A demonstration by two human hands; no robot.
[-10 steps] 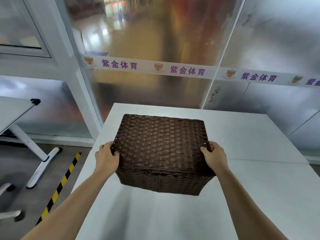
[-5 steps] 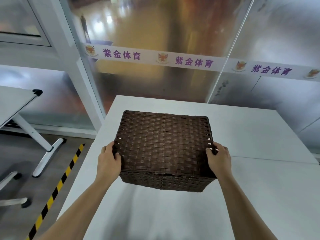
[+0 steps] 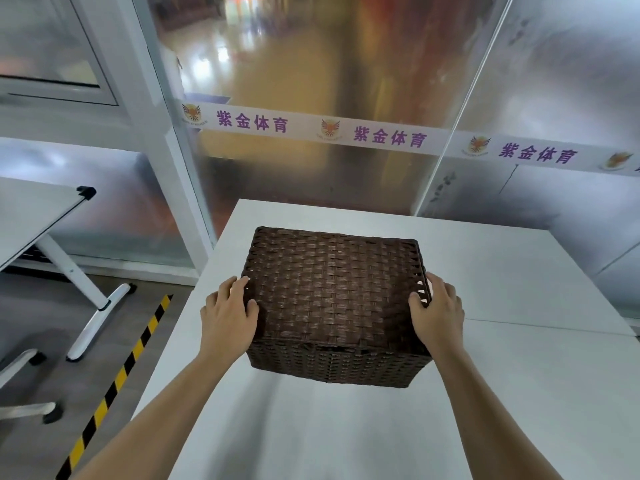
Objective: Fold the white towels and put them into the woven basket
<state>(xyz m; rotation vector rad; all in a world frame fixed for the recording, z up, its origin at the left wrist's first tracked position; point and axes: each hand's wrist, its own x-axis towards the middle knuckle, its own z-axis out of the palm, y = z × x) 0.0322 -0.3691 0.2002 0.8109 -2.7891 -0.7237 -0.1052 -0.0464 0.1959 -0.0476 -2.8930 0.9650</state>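
Head view, hands (image 3: 228,315) grip basket (image 3: 334,296), contents hidden

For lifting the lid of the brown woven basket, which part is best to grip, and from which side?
Probably the two short ends of the lid, one hand from each side, as the left hand and right hand now hold them. The woven basket is wide and boxy, and no knob shows on the flat top. Thumbs above and fingers curled at the edges should keep it level.

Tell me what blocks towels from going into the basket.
The woven lid covers the basket; left hand and right hand grip its side edges. No towels are in view.
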